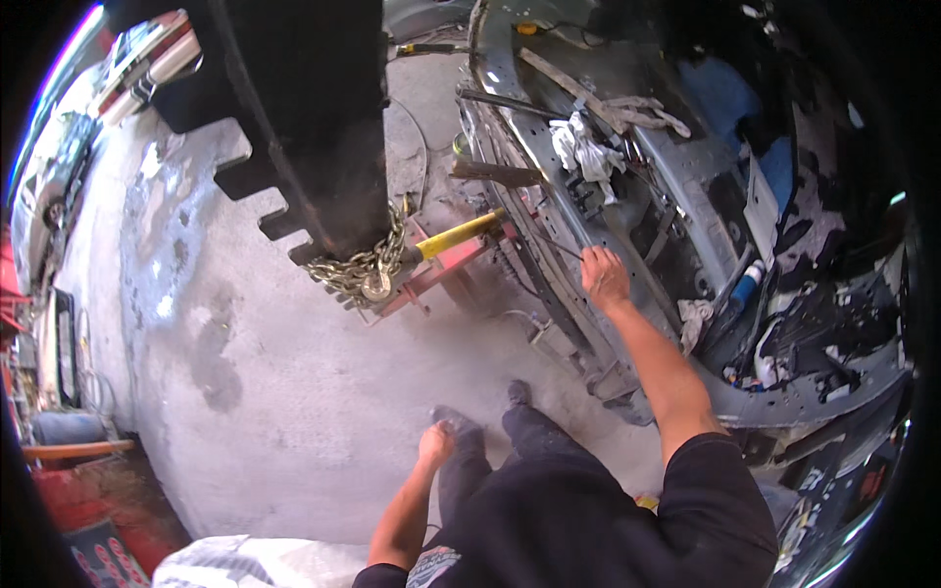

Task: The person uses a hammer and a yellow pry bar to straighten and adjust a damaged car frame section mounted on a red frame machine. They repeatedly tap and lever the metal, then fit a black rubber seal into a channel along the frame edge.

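My right hand is closed over the sill of a stripped car body. A thin dark rod runs out from its fingers to the left, lying across the sill. What kind of tool it is, I cannot tell. Lower down, my left hand hangs beside my leg, above the concrete floor, with its fingers curled in. Whether it holds anything is hidden. Inside the car body a crumpled white cloth lies near a flat wooden piece.
A tall black toothed column stands ahead, wrapped at its base by a heavy chain. A yellow tube and red stand reach toward the sill. A blue-labelled bottle sits in the car body. White sheeting lies behind left.
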Motion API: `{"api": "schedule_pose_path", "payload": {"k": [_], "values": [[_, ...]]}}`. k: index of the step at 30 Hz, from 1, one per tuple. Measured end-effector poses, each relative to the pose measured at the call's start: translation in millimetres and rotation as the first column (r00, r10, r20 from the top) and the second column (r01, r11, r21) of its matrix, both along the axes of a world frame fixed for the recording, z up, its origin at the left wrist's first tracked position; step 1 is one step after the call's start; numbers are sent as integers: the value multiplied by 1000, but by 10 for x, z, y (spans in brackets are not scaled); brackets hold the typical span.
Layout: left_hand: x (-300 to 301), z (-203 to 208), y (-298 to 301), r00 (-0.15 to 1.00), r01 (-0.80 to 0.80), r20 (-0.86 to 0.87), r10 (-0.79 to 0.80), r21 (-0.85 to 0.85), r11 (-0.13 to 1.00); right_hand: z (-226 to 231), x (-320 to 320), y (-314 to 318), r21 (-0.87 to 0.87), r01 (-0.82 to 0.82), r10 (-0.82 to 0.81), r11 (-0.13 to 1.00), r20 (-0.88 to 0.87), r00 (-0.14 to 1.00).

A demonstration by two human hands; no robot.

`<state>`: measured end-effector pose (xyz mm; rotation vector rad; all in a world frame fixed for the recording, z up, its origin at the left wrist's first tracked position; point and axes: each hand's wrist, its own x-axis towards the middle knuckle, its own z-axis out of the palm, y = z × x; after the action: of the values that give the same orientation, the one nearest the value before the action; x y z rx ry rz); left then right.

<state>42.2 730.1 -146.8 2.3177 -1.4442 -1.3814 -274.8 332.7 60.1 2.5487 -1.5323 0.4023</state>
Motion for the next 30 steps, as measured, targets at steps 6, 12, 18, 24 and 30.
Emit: {"api": "schedule_pose_path", "payload": {"k": [6,12,18,24,30], "values": [[581,389,-100,996,59,71,-61,21,998,-122,-105,-131,-40,0,0,999,3,1000],[880,195,29,976,201,85,-201,-2,980,-58,-114,-151,-13,4,-3,1000,55,999],[600,283,-492,951,309,20,-308,-9,951,27,-114,-153,9,28,-28,1000,41,999],[246,612,-1591,946,292,-107,-307,-135,947,-14,-157,-205,-5,-33,33,999,130,991],[122,736,-2564,904,381,-64,-423,-329,864,94,-180,-221,70,-41,29,997,160,987]]}}
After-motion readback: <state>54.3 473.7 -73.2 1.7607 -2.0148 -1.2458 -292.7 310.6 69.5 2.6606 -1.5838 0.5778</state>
